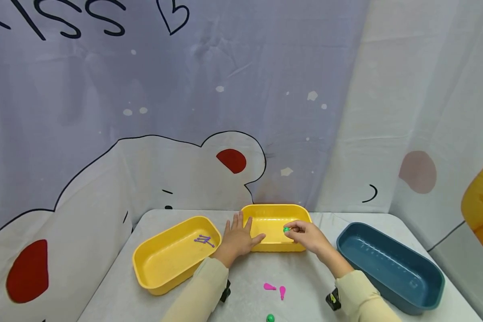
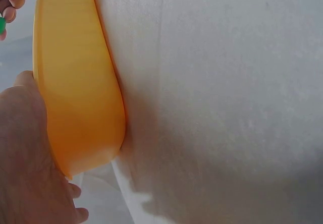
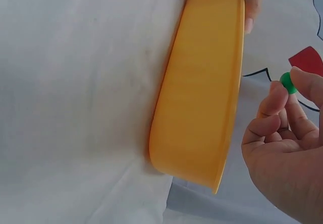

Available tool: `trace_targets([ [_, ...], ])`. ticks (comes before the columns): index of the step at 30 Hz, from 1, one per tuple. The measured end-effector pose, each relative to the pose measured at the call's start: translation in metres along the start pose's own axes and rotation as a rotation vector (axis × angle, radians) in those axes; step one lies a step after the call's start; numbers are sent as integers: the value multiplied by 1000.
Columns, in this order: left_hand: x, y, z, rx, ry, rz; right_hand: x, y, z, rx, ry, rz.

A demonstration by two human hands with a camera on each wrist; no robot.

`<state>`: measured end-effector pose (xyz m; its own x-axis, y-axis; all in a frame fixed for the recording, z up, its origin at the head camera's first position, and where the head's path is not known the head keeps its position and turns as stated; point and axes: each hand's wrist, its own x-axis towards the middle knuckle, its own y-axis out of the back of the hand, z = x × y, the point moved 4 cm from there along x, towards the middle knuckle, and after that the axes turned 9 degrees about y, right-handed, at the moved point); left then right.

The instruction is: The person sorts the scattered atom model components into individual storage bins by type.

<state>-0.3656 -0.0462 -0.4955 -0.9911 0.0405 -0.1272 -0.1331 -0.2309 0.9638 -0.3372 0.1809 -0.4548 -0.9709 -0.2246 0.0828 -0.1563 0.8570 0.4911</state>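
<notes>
My left hand [image 1: 238,241] lies with spread, straight fingers over the left end of the middle yellow tray [image 1: 279,247], touching its rim. In the left wrist view the thumb side of that hand sits along the tray's upper edge. Over the right part of the same tray, my right hand [image 1: 307,235] pinches a small green ball [image 3: 288,83] between thumb and fingertips. The right wrist view has this ball held above rim height, apart from the tray wall [image 3: 202,93].
Left stands a second yellow tray [image 1: 153,255] with several purple knobbed sticks [image 1: 204,240] inside. A dark blue tray [image 1: 390,268] stands right. Two pink teardrop-shaped pieces [image 1: 269,286] and another green ball [image 1: 270,318] lie on the white-covered table [image 1: 241,277]. A printed curtain [image 1: 306,147] hangs behind.
</notes>
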Motion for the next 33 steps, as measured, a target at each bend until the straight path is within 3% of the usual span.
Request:
trace_targets([
  [33,-1,1,1,-14,4,-6,32,12,15,-21,-105,73],
])
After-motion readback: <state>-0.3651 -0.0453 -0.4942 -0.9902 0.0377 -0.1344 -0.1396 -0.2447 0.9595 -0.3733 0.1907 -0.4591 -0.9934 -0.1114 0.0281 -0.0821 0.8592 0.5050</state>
